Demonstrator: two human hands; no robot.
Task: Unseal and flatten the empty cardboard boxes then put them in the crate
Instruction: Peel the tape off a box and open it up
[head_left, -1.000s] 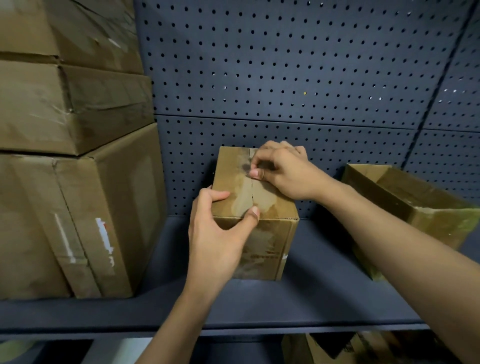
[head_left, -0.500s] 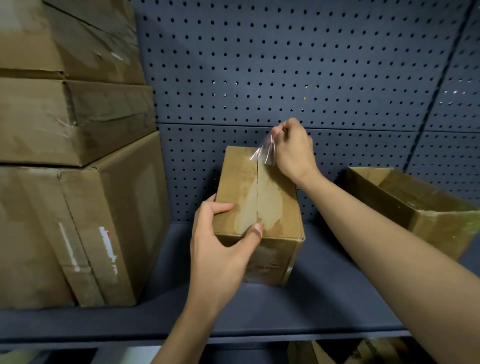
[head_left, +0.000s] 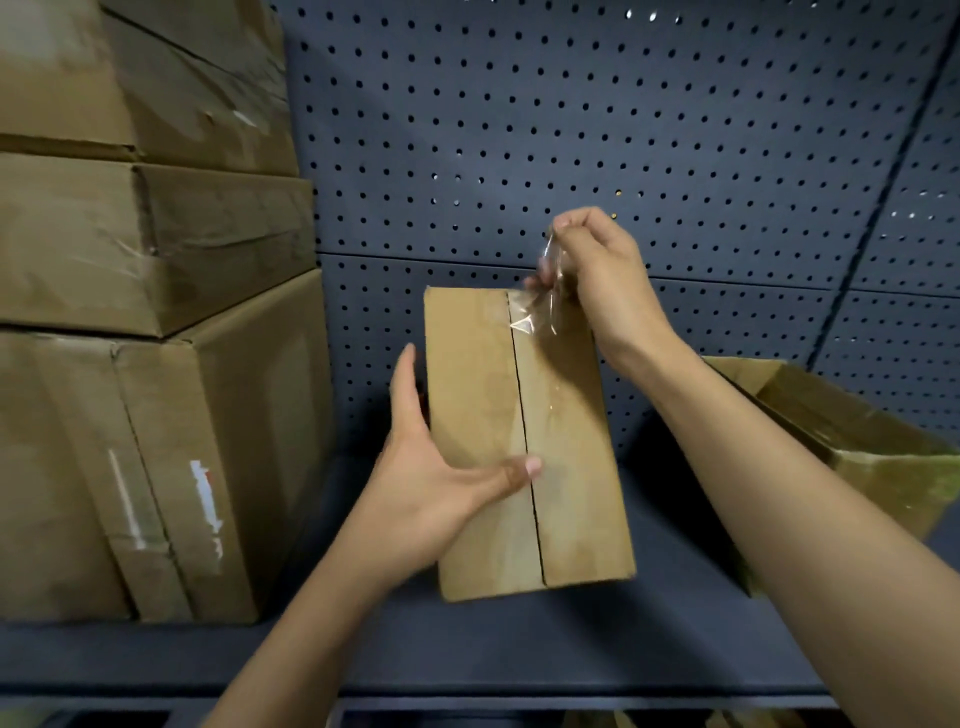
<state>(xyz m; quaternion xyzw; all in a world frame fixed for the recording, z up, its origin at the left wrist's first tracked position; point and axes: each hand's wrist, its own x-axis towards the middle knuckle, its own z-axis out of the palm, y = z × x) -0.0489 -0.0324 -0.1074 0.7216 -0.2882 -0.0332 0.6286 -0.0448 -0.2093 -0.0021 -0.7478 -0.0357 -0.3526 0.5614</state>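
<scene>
Shelf of dark grey metal (head_left: 467, 654) runs across the bottom of the frame. Above it, at centre, my left hand (head_left: 431, 493) has its grip clamped on the small brown cardboard box (head_left: 566, 467), with the thumb across the top seam and the fingers along the left side. I cannot tell if the box sits flat. Further up, my right hand (head_left: 602, 280) pinches a strip of clear tape (head_left: 545, 301), lifted from the box's far end. Large taped cardboard boxes (head_left: 156, 441) are stacked at left and an open-topped cardboard box (head_left: 857, 431) sits at right. A blue perforated panel (head_left: 519, 130) stands behind.
</scene>
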